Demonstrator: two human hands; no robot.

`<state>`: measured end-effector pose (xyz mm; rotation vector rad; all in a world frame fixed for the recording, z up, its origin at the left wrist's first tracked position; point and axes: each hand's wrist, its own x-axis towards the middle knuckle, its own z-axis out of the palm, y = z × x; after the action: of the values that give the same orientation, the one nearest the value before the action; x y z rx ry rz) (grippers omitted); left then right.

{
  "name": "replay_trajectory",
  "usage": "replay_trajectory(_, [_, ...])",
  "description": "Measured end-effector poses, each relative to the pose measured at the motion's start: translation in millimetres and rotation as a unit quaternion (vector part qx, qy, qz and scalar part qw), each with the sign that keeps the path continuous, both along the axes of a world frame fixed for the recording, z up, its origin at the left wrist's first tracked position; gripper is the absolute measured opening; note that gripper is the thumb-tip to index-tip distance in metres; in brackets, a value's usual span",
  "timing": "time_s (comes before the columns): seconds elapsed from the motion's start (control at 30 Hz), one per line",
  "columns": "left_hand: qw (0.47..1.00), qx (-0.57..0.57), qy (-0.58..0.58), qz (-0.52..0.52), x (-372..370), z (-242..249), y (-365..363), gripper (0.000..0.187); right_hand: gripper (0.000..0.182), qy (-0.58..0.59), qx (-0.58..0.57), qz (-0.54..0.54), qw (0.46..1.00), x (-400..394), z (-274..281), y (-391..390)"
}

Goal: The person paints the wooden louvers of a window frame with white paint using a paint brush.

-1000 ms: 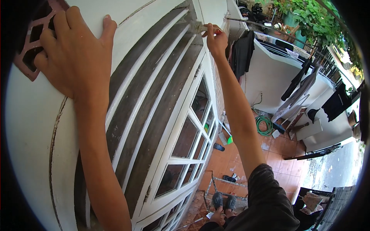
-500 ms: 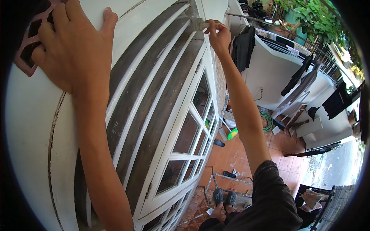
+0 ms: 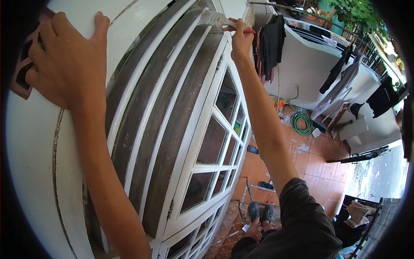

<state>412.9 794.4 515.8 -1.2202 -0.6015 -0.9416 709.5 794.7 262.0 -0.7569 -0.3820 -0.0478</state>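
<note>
My right hand (image 3: 241,41) is closed around the handle of a paintbrush (image 3: 225,21) with a red handle end. The brush's pale bristles are at the upper end of the louver slats (image 3: 170,82), close to the white frame corner; whether they press on the wood cannot be made out. The slats are dark grey-brown with white edges. At the upper left, my left hand (image 3: 71,60) hooks its fingers into a reddish vent block (image 3: 20,82) in the white wall, its thumb stretched out on the wall. Parts of the block are hidden behind the fingers.
Below the slats is a white-framed glass-paned door (image 3: 207,165). Far below lie a tiled floor (image 3: 317,166), a metal frame (image 3: 246,190) near my feet, and a coiled green hose (image 3: 301,124). Dark clothes (image 3: 271,47) hang at the right.
The view has shifted slightly, and the slats show lower and further left. My right hand has tilted the paintbrush, so its red handle end now shows. My left hand stays on the vent block.
</note>
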Motion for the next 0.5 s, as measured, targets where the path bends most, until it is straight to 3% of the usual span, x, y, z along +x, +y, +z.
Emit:
replay_trajectory(0.13, [1.0, -0.001, -0.005, 0.011, 1, 0, 0, 0.052, 0.039, 0.017, 0.003, 0.063, 0.998, -12, -7, -6])
replay_trajectory(0.27, [1.0, 0.001, -0.011, 0.01, 2, -1, -1, 0.053, 0.037, -0.043, -0.046, 0.18, 0.982, -47, -23, -26])
replay_trajectory(0.37, [1.0, -0.003, -0.013, 0.014, 3, -2, -2, 0.054, 0.037, 0.012, 0.039, 0.094, 0.995, -42, -12, -28])
replay_trajectory(0.5, [1.0, -0.009, -0.016, 0.015, 3, -2, -4, 0.054, 0.036, 0.067, 0.053, 0.051, 0.995, -17, -1, -12])
